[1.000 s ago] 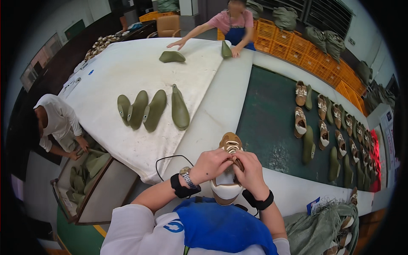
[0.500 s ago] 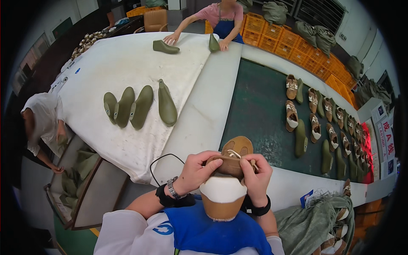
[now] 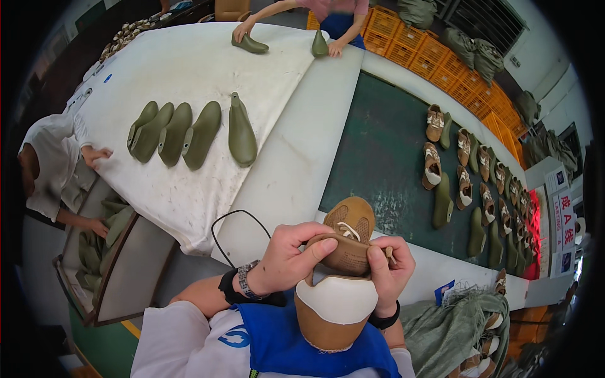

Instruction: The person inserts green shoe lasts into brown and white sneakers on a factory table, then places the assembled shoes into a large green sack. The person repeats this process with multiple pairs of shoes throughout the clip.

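Note:
In front of my chest is a brown shoe upper [image 3: 328, 326], its toe pointing away from me and its white heel patch [image 3: 337, 300] towards me. My left hand [image 3: 287, 255] is closed on the left edge of the opening, thumb on top by the brown tongue [image 3: 343, 253]. On the other side, my right hand [image 3: 391, 268] pinches the right edge near a lace end. White laces [image 3: 348, 231] cross behind the tongue. Beyond my hands, several green shoe lasts [image 3: 203, 135] lie in a row on the white cloth [image 3: 189, 69], with another last [image 3: 241, 135] to their right.
A dark green conveyor belt [image 3: 372, 132] carries shoes and lasts at right. Left, a co-worker [image 3: 53, 160] reaches into a bin [image 3: 116, 277] of lasts. Across the table another co-worker's hand [image 3: 242, 30] touches a last. A green sack [image 3: 435, 327] with shoes lies at lower right.
One more green last lies in the row on the cloth. The left co-worker's one hand now rests at the cloth's edge. My hands still hold the upper, its opening tilted slightly; the view has shifted.

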Demonstrator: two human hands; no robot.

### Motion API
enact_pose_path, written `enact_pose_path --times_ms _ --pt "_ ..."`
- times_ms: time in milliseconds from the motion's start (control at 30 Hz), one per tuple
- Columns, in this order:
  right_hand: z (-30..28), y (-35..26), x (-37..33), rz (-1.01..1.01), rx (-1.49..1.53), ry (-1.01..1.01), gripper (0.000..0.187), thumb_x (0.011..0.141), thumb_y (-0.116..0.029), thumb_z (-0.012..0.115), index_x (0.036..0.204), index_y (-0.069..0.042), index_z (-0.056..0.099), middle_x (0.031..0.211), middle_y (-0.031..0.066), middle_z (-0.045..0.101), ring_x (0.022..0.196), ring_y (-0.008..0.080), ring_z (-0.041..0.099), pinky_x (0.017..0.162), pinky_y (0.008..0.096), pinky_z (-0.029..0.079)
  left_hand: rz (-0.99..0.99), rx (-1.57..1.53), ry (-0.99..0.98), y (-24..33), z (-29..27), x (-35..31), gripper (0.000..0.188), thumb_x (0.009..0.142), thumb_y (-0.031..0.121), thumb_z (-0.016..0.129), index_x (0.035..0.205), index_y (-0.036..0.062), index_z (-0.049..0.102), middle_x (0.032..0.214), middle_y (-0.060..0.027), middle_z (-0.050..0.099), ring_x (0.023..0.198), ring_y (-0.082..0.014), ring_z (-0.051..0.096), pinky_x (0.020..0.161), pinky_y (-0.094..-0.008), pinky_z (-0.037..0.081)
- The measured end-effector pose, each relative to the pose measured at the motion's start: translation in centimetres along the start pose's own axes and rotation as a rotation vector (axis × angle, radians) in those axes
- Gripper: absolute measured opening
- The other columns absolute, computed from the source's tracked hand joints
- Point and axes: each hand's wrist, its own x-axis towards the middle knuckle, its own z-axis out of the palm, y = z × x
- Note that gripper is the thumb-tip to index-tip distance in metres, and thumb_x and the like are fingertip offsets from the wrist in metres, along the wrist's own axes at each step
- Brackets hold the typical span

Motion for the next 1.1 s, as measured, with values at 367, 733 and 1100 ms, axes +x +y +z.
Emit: enact_pose_path --times_ms 367,733,1100 --pt "1.9 4.1 3.8 -0.026 -0.864 -0.707 0.045 0.076 -0.029 0.076 0.112 -0.007 0.061 0.107 0.0094 0.06 0.066 0.0205 0.061 0.06 0.0287 0.05 0.182 0.935 0.109 -7.8 -6.8 3.5 0.023 0.085 0.015 0.064 0.105 0.0039 0.062 0.084 -0.0163 0.066 0.074 -0.0336 0.064 0.064 -0.0386 0.052" --pt "6.7 22.3 20.8 -0.337 -0.93 -0.463 0.047 0.076 -0.008 0.071 0.12 -0.005 0.054 0.111 0.0197 0.06 0.091 0.0343 0.062 0.076 0.0368 0.053 -0.23 0.871 0.144 -19.3 -22.1 8.9 0.078 0.079 0.032 0.069 0.139 -0.0002 0.032 0.128 -0.0253 0.047 0.119 -0.0388 0.047 0.102 -0.0421 0.038" --pt "1.7 25.6 15.0 0.101 -0.656 -0.543 0.024 0.084 -0.009 0.062 0.108 -0.004 0.065 0.084 0.0139 0.068 0.072 0.0204 0.065 0.067 0.0306 0.051 -0.571 0.884 0.62 -27.7 -30.2 22.2 0.11 0.065 0.039 0.079 0.146 0.003 0.013 0.136 -0.022 0.036 0.126 -0.0386 0.038 0.104 -0.0442 0.037"
